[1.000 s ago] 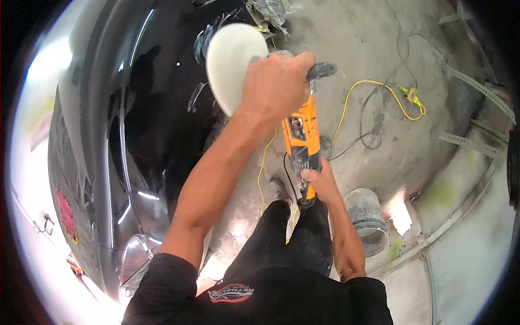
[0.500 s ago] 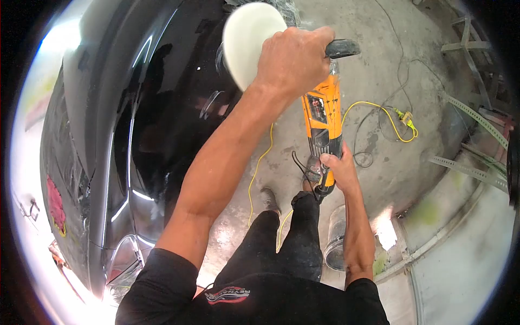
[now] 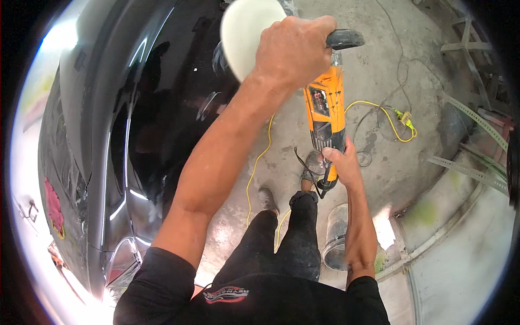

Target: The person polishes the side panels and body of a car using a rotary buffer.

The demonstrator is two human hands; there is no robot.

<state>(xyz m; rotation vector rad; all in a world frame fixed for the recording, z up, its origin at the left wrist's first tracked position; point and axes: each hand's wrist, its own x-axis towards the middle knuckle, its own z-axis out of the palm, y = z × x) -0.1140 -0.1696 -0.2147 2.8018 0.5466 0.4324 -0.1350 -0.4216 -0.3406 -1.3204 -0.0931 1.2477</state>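
An orange and black power polisher (image 3: 326, 97) with a round white pad (image 3: 244, 35) is held in both hands. My left hand (image 3: 295, 51) is closed around its black front handle (image 3: 345, 39). Lower down, my right hand (image 3: 344, 161) wraps round the black rear grip, thumb on top. The pad is tilted beside a glossy black car panel (image 3: 173, 108) that carries whitish smears (image 3: 207, 104); whether pad and panel touch cannot be told.
A yellow cable (image 3: 377, 104) and a thin dark cord (image 3: 402, 65) lie on the concrete floor. A dirty bucket (image 3: 336, 238) stands right of my legs. Perforated metal strips (image 3: 476, 122) jut in at the right. A pink patch (image 3: 54, 208) marks the grey car part at left.
The polisher and both hands have shifted right in view, and the pad has risen towards the top edge. The bucket now shows partly behind my right forearm. Both hands keep their hold.
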